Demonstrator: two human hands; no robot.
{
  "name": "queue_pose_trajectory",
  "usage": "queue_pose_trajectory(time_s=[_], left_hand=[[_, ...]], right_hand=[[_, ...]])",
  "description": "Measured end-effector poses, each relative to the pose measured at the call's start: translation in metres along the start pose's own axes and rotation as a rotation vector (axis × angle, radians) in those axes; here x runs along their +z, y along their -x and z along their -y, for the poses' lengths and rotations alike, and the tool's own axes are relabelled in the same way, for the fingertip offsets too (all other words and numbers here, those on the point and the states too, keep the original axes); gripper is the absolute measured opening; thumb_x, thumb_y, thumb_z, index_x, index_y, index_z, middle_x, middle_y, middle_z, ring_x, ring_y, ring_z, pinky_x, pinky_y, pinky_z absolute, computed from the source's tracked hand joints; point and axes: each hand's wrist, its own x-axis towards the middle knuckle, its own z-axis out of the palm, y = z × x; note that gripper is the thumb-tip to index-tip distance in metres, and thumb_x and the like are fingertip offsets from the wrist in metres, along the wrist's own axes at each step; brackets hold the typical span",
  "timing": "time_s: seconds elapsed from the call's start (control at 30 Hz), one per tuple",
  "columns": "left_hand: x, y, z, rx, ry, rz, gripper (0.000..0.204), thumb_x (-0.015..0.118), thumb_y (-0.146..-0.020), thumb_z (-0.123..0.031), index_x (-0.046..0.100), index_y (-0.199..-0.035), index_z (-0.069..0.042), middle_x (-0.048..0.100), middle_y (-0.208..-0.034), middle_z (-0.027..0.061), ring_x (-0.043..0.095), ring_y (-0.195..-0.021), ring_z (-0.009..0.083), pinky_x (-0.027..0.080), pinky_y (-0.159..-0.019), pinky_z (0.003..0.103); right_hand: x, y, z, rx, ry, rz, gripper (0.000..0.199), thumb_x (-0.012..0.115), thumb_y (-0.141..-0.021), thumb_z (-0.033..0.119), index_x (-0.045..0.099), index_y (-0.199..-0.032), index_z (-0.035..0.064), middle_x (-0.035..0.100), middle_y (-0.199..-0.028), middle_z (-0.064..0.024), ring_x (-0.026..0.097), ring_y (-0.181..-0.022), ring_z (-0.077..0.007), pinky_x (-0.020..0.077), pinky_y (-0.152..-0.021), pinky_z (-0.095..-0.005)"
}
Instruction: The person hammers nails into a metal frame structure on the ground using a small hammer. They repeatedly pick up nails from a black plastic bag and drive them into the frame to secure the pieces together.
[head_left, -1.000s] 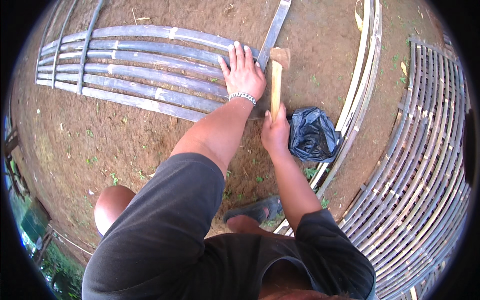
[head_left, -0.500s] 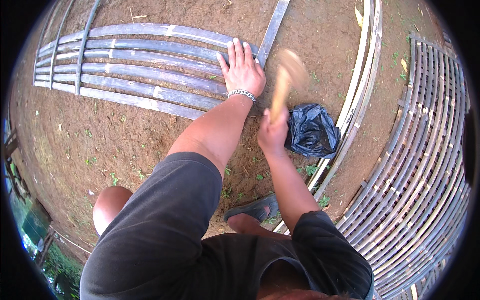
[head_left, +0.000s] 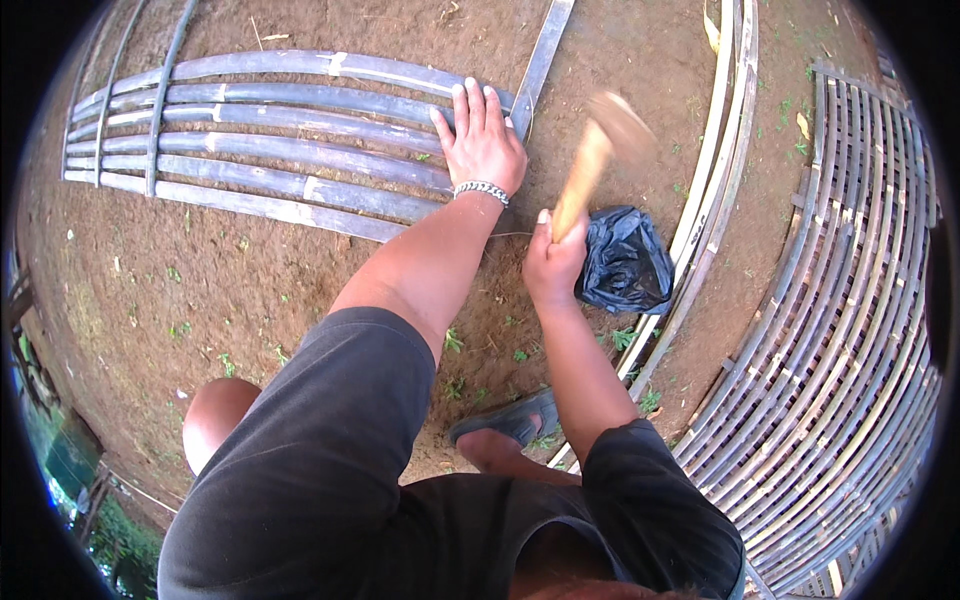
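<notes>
My left hand [head_left: 482, 140] lies flat, fingers apart, on the right end of a panel of split bamboo slats [head_left: 250, 140] laid on the dirt. A metal bracelet circles that wrist. My right hand [head_left: 553, 262] grips the wooden handle of a hammer [head_left: 592, 160]. The hammer is raised and tilted to the right, its head blurred by motion above the ground beside a grey cross strip [head_left: 540, 62] at the panel's end.
A crumpled black plastic bag [head_left: 625, 262] lies on the dirt right of my right hand. Long bamboo strips [head_left: 722, 170] curve past it. A finished slatted bamboo panel [head_left: 840, 330] fills the right side. My sandalled foot [head_left: 505, 425] rests below.
The hammer has swung up from resting near the slats and now tilts right, with its head blurred. My left hand has stayed pressed on the slats.
</notes>
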Motion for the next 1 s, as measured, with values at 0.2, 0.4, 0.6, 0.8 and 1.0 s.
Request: queue_pose_trajectory(time_s=[0.2, 0.4, 0.6, 0.8, 1.0], left_hand=[[-0.001, 0.009, -0.001, 0.0, 0.009, 0.004, 0.057, 0.047, -0.099, -0.026, 0.043, -0.151, -0.003, 0.029, -0.165, 0.0167, 0.021, -0.154, 0.0333, 0.007, -0.124, 0.06], [0.0, 0.002, 0.001, 0.007, 0.018, -0.012, 0.056, 0.046, -0.099, -0.025, 0.043, -0.15, -0.003, 0.029, -0.165, 0.0162, 0.021, -0.154, 0.0337, 0.007, -0.124, 0.06], [-0.003, 0.002, -0.001, 0.008, 0.015, -0.004, 0.056, 0.047, -0.098, -0.024, 0.044, -0.15, -0.003, 0.03, -0.165, 0.0151, 0.021, -0.155, 0.0317, 0.006, -0.124, 0.059], [0.0, 0.007, 0.002, -0.005, 0.033, 0.002, 0.056, 0.047, -0.098, -0.023, 0.045, -0.15, -0.003, 0.03, -0.165, 0.0144, 0.021, -0.155, 0.0316, 0.007, -0.124, 0.059], [0.001, 0.005, 0.002, 0.002, 0.096, -0.028, 0.056, 0.048, -0.097, -0.023, 0.047, -0.148, -0.001, 0.033, -0.163, 0.0163, 0.022, -0.154, 0.0316, 0.005, -0.124, 0.059]], right_hand=[[-0.001, -0.011, 0.004, 0.171, 0.234, 0.285, 0.041, 0.061, -0.097, 0.013, 0.044, -0.132, 0.0001, 0.065, -0.099, -0.0322, 0.063, -0.094, -0.0525, 0.0518, -0.08, -0.0525], [0.003, -0.007, -0.003, 0.237, 0.23, 0.281, 0.034, 0.064, -0.097, 0.015, 0.047, -0.123, 0.0019, 0.066, -0.09, -0.0287, 0.065, -0.085, -0.0502, 0.0525, -0.075, -0.0494], [-0.005, -0.012, 0.005, 0.109, 0.097, 0.115, 0.033, 0.061, -0.096, 0.015, 0.048, -0.123, 0.0014, 0.066, -0.094, -0.0318, 0.064, -0.091, -0.0528, 0.0506, -0.076, -0.0574], [-0.011, -0.02, 0.008, 0.172, 0.205, 0.249, 0.032, 0.063, -0.096, 0.015, 0.048, -0.121, 0.0011, 0.066, -0.094, -0.0323, 0.064, -0.093, -0.0517, 0.0514, -0.077, -0.0556], [-0.013, -0.025, 0.003, 0.229, 0.327, 0.42, 0.032, 0.063, -0.095, 0.015, 0.05, -0.12, -0.0004, 0.067, -0.093, -0.0313, 0.064, -0.093, -0.0516, 0.0506, -0.078, -0.0554]])
